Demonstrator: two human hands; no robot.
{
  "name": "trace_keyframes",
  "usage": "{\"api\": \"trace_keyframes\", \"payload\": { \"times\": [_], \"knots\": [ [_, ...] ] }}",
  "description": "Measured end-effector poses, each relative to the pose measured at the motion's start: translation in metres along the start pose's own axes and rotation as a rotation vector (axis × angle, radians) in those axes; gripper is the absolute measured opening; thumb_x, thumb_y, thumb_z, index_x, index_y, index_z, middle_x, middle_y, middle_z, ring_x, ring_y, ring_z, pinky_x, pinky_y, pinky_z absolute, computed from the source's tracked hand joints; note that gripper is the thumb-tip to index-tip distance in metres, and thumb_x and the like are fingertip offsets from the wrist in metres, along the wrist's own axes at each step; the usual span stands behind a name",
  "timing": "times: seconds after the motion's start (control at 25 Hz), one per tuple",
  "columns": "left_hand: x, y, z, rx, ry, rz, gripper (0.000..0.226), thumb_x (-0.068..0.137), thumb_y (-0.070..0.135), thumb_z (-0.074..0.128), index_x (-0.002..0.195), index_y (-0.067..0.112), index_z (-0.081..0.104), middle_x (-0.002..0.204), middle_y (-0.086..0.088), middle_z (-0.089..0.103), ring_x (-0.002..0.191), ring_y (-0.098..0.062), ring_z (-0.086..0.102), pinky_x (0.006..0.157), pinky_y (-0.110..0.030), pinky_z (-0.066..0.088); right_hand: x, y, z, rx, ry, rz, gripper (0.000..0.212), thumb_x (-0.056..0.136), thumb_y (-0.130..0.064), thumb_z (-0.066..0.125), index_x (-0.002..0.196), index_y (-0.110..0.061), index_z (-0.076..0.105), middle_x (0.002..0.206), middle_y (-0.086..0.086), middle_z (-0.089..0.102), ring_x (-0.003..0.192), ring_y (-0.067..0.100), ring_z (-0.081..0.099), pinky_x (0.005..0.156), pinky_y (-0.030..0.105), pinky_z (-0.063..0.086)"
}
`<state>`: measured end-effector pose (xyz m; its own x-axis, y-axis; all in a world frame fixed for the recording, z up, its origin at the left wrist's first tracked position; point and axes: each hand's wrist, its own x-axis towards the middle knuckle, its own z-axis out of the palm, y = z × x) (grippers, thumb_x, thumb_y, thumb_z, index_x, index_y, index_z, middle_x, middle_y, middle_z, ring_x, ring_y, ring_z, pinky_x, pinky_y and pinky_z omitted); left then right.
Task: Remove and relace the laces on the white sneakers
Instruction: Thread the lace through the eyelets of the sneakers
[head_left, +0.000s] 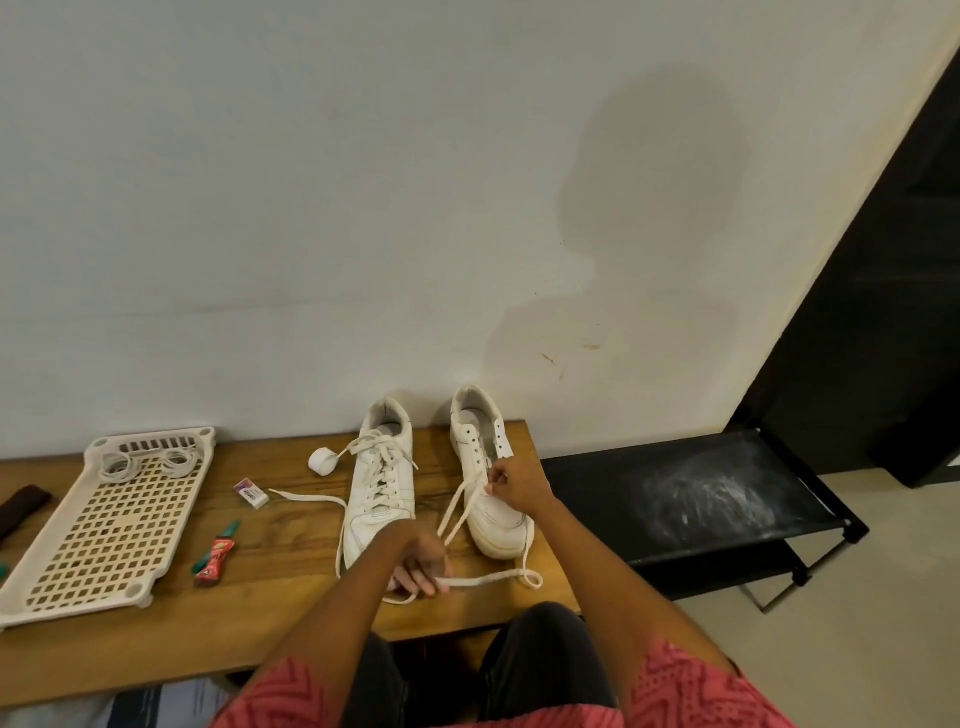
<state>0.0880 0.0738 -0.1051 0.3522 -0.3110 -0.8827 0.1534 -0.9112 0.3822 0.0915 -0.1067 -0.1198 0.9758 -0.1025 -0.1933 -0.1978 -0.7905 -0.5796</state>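
Nearest me I see dark trousers and patterned red sleeves, then the wooden table's front edge (291, 644). My left hand (418, 564) sits just past that edge, fingers curled round a lace (488, 577) that runs right and loops near the table's right end. My right hand (517, 486) is further in, pinching the lace strands over the right sneaker (491, 499), whose upper eyelets stand unlaced. Beside it the left sneaker (382, 488) is laced, its loose ends trailing left and down across the wood. Left of the shoes I note a small eraser (252, 493), a white tape roll (322, 461) and a red-and-green tube (215, 553); further left a perforated white tray (104, 519) holds two coiled laces at its far end. A dark object (21, 506) lies at the left border. Both heels nearly touch the wall (363, 208). Right of the table stands a black rack (701, 499), lower than the tabletop.
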Motion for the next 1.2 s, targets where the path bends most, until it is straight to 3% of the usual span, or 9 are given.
{"api": "trace_keyframes", "payload": {
  "times": [0.16, 0.24, 0.32, 0.44, 0.6, 0.72, 0.88, 1.08, 1.2],
  "knots": [
    [-0.024, 0.0, -0.03, -0.177, 0.301, 0.083, 0.01, 0.093, 0.012, 0.054, 0.094, 0.006, 0.062, 0.074, -0.002, 0.061, 0.058, -0.008, 0.056, 0.063, -0.022, 0.051, -0.016, 0.0, -0.01, 0.024, 0.157, 0.138, 0.022, 0.094, -0.026, 0.056, 0.104, -0.008, 0.062, 0.1, 0.006, 0.064, 0.089, 0.02, 0.06, 0.07, 0.027, 0.044],
    [-0.037, 0.001, -0.031, -0.195, 0.395, 0.09, 0.01, 0.092, 0.015, 0.058, 0.084, 0.009, 0.059, 0.079, -0.003, 0.06, 0.064, -0.01, 0.055, 0.069, -0.023, 0.052, -0.026, 0.001, -0.016, 0.061, 0.153, 0.215, 0.019, 0.094, -0.02, 0.056, 0.108, -0.008, 0.058, 0.105, 0.008, 0.065, 0.09, 0.021, 0.064, 0.067, 0.024, 0.049],
    [-0.04, 0.001, -0.029, -0.094, 0.41, 0.014, 0.012, 0.09, 0.019, 0.062, 0.094, 0.009, 0.056, 0.092, -0.003, 0.059, 0.075, -0.011, 0.056, 0.081, -0.025, 0.051, -0.032, 0.001, -0.023, 0.178, 0.057, 0.239, 0.012, 0.091, -0.01, 0.059, 0.102, -0.006, 0.06, 0.108, 0.013, 0.067, 0.074, 0.017, 0.066, 0.05, 0.013, 0.047],
    [-0.039, 0.001, -0.025, 0.062, 0.555, -0.039, 0.045, 0.083, 0.03, 0.07, 0.115, 0.009, 0.047, 0.114, -0.006, 0.06, 0.095, -0.016, 0.06, 0.086, -0.027, 0.05, -0.043, -0.019, -0.044, 0.696, 0.086, 0.203, 0.025, 0.089, 0.004, 0.053, 0.112, 0.0, 0.061, 0.103, 0.017, 0.068, 0.056, 0.014, 0.064, 0.044, 0.018, 0.043],
    [-0.035, 0.032, -0.025, 0.345, 0.993, 0.167, 0.029, 0.091, 0.028, 0.056, 0.11, 0.006, 0.059, 0.111, -0.009, 0.064, 0.108, -0.025, 0.06, 0.088, -0.031, 0.047, -0.04, -0.049, -0.071, 1.385, 0.455, 0.088, 0.014, 0.095, -0.013, 0.055, 0.101, -0.006, 0.066, 0.083, 0.006, 0.07, 0.058, 0.016, 0.063, 0.056, 0.026, 0.054],
    [-0.013, 0.06, -0.032, 0.303, 1.022, 0.413, 0.021, 0.092, 0.019, 0.049, 0.089, 0.006, 0.065, 0.091, -0.01, 0.068, 0.088, -0.027, 0.065, 0.074, -0.034, 0.048, -0.026, -0.041, -0.045, 1.237, 0.464, 0.17, 0.014, 0.098, -0.015, 0.048, 0.105, -0.009, 0.058, 0.087, 0.007, 0.069, 0.057, 0.014, 0.062, 0.054, 0.023, 0.054],
    [0.021, 0.086, -0.031, 0.102, 0.941, 0.589, 0.016, 0.089, 0.004, 0.054, 0.098, 0.004, 0.067, 0.099, -0.012, 0.069, 0.088, -0.021, 0.063, 0.067, -0.018, 0.04, -0.021, -0.013, 0.018, 1.232, 0.444, 0.336, 0.017, 0.098, -0.004, 0.043, 0.095, -0.009, 0.059, 0.087, 0.009, 0.065, 0.064, 0.014, 0.06, 0.047, 0.016, 0.046],
    [0.05, 0.112, -0.034, -0.007, 1.019, 0.453, 0.023, 0.09, 0.011, 0.059, 0.108, -0.003, 0.063, 0.11, -0.016, 0.066, 0.101, -0.026, 0.062, 0.074, -0.02, 0.039, -0.008, -0.006, 0.048, 1.178, 0.725, 0.312, 0.016, 0.099, -0.019, 0.046, 0.095, -0.008, 0.057, 0.07, 0.007, 0.065, 0.052, 0.012, 0.059, 0.047, 0.018, 0.046],
    [0.058, 0.113, -0.037, -0.045, 1.056, 0.404, 0.027, 0.087, 0.014, 0.065, 0.107, -0.004, 0.059, 0.107, -0.017, 0.066, 0.099, -0.029, 0.063, 0.077, -0.027, 0.045, -0.006, -0.011, 0.056, 0.985, 0.777, 0.319, 0.02, 0.098, -0.013, 0.047, 0.117, -0.01, 0.053, 0.084, -0.002, 0.063, 0.076, 0.015, 0.063, 0.065, 0.017, 0.048]
  ]
}}
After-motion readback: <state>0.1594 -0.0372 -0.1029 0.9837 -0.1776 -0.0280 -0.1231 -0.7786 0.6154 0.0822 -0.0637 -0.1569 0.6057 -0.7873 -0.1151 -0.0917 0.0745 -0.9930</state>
